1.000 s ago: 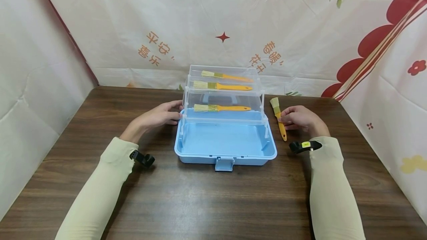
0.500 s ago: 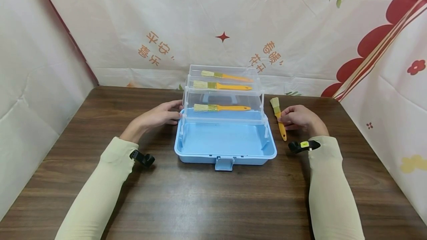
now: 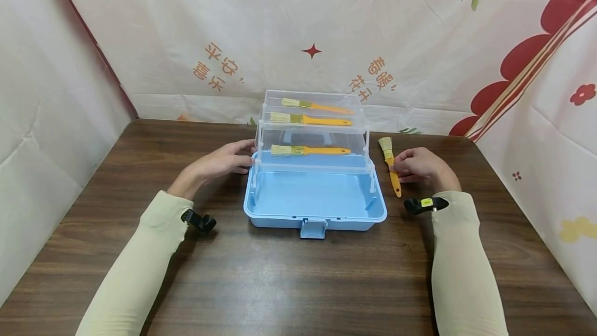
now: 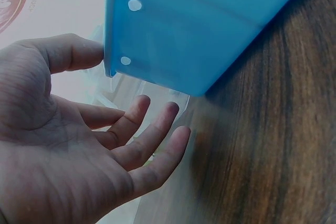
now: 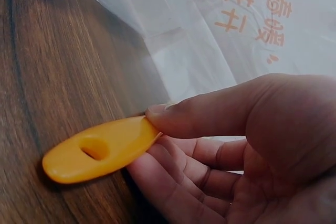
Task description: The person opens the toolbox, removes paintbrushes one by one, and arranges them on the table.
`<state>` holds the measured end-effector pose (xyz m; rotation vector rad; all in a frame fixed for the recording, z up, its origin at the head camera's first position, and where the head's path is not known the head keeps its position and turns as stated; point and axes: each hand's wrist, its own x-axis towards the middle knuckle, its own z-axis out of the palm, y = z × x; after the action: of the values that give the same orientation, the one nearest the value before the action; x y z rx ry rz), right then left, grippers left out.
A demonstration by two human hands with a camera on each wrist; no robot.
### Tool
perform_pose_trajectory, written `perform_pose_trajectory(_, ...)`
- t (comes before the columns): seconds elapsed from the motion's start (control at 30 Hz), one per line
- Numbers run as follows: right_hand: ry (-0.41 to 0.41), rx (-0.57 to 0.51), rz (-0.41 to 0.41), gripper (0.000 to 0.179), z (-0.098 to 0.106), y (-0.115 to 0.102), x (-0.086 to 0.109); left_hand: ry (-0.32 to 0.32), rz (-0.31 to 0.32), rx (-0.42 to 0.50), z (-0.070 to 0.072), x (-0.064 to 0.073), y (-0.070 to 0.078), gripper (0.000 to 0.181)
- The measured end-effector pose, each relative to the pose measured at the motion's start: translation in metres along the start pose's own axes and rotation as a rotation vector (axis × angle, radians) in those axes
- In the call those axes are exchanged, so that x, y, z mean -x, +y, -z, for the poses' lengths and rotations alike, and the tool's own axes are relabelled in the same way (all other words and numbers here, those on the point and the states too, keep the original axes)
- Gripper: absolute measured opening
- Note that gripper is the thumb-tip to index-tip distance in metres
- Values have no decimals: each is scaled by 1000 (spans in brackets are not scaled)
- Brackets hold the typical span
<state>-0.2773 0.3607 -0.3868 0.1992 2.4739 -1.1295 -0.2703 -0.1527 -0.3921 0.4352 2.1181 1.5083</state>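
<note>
Yellow-handled brush (image 3: 389, 159) slants just right of the blue box (image 3: 312, 193), down at the surface of the table (image 3: 280, 279), its bristles pointing away from the person. The right hand (image 3: 421, 164) pinches its handle between thumb and fingers. The left hand (image 3: 223, 161), fingers spread and slightly bent, touches the box's rim with its thumb. Three similar brushes (image 3: 324, 151) lie across the raised clear trays (image 3: 314, 163).

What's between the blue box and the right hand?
In the head view: the brush, pinched by the right hand, then a bare strip of table up to the blue box.
</note>
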Motion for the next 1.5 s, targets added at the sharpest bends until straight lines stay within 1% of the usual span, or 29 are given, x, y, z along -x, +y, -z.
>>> perform_pose_trajectory(0.17,1,13,3,46,1,0,1,-2,-3,-7,1,0,0,80)
perform_pose_trajectory(0.43,29,-1,-6,43,1,1,4,5,-4,-2,1,-1,2,79)
perform_pose_trajectory(0.83,33,-14,11,41,2,2,5,5,-5,-14,1,0,3,78)
perform_pose_trajectory(1.2,21,-17,-7,39,3,6,4,-4,-4,-8,-1,0,1,79)
perform_pose_trajectory(1.33,22,-12,-2,39,2,7,3,-4,-2,-4,-1,1,-1,79)
perform_pose_trajectory(1.5,28,19,14,38,1,5,3,-7,-11,-6,-1,1,-2,79)
